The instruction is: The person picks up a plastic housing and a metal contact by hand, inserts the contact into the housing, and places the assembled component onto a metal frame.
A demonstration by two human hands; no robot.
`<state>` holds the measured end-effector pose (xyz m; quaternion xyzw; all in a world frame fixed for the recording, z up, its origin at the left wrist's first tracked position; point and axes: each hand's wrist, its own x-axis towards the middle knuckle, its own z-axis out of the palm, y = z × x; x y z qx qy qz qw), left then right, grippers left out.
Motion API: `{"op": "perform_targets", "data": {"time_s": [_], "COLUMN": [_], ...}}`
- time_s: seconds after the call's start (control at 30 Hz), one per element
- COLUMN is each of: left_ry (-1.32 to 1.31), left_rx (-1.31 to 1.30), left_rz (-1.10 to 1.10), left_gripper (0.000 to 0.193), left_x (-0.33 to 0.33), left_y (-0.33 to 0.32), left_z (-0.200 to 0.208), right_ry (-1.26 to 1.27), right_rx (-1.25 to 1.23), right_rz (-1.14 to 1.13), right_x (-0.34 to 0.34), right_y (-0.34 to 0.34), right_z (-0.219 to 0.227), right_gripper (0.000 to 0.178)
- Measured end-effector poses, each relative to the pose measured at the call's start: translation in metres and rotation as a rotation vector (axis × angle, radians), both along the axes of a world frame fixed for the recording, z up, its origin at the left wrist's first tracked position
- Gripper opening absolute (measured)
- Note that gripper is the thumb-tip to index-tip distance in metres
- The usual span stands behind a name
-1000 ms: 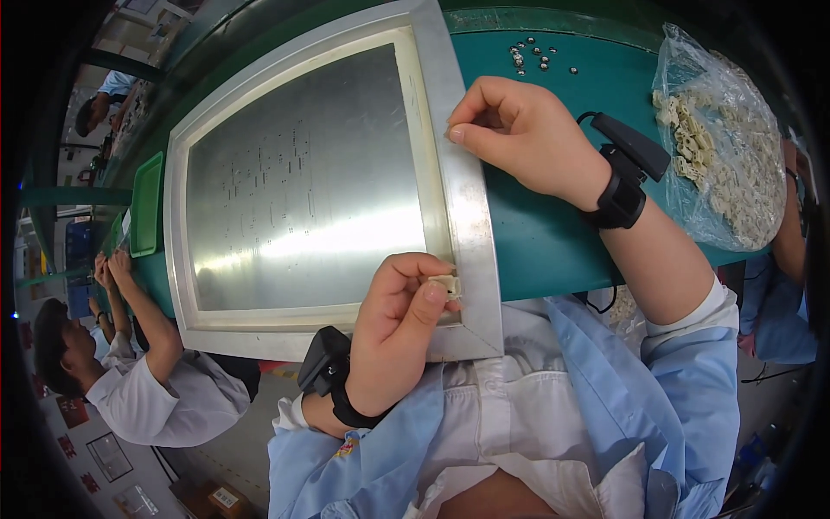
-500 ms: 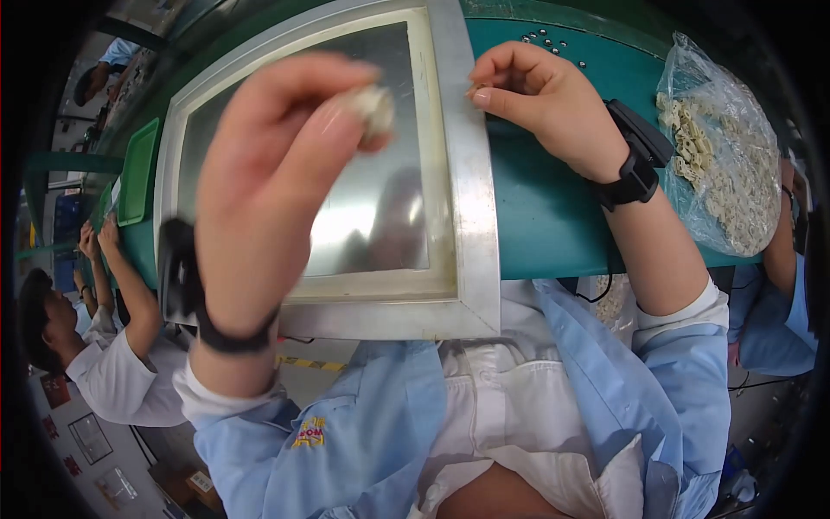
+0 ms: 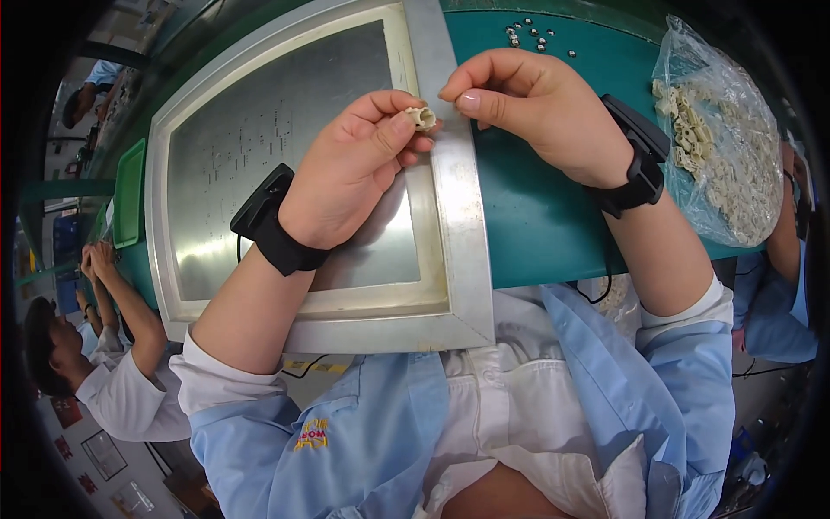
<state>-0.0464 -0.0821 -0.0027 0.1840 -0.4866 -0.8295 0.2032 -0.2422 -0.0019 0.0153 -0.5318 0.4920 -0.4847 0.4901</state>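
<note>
Between the thumb and fingers of my left hand (image 3: 350,164) is a small cream-coloured moulded plastic part (image 3: 422,118), its hollow opening turned towards my right hand. My right hand (image 3: 532,99) is closed in a pinch just to the right of that part, a small gap apart. Anything in this pinch is too small or too hidden to make out. Both hands are raised over the right side of a metal-framed screen (image 3: 471,233). Several small shiny metal pieces (image 3: 540,41) lie beyond my right hand on the green table surface (image 3: 527,246).
To the right, a clear plastic bag (image 3: 735,160) is full of similar cream parts. A green tray (image 3: 130,195) stands left of the frame. A co-worker (image 3: 130,372) sits at the far left with hands raised, and another person's arm (image 3: 784,233) shows at the right edge.
My left hand has come down and rightward with the cream part, close to my right hand. My right hand stays pinched and has shifted slightly left.
</note>
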Motion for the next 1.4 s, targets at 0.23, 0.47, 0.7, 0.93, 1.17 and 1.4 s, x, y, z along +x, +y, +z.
{"op": "perform_targets", "data": {"time_s": [0.23,0.47,0.7,0.93,1.17,1.4], "left_ry": [0.03,0.022,-0.024,-0.035,0.006,0.061], "left_rx": [0.039,0.026,-0.039,-0.066,-0.074,-0.083], "left_rz": [-0.019,0.011,0.023,0.015,0.009,-0.009], "left_gripper": [0.021,0.023,0.022,0.021,0.021,0.022], "left_x": [0.0,0.001,0.001,0.003,0.001,0.003], "left_y": [0.001,0.004,0.006,0.005,0.006,0.003], "left_z": [-0.002,-0.001,-0.001,-0.002,-0.005,-0.005], "right_ry": [-0.116,-0.128,-0.077,-0.035,-0.058,-0.094], "right_rx": [0.068,0.049,0.021,0.085,0.14,0.127], "right_rz": [0.035,0.054,0.045,0.046,0.068,0.079], "right_x": [0.005,0.009,0.013,0.016,0.014,0.015], "right_y": [0.0,0.0,0.0,-0.001,0.002,0.002], "right_z": [0.002,0.0,-0.003,-0.002,0.003,0.0], "right_gripper": [0.016,0.016,0.015,0.013,0.013,0.015]}}
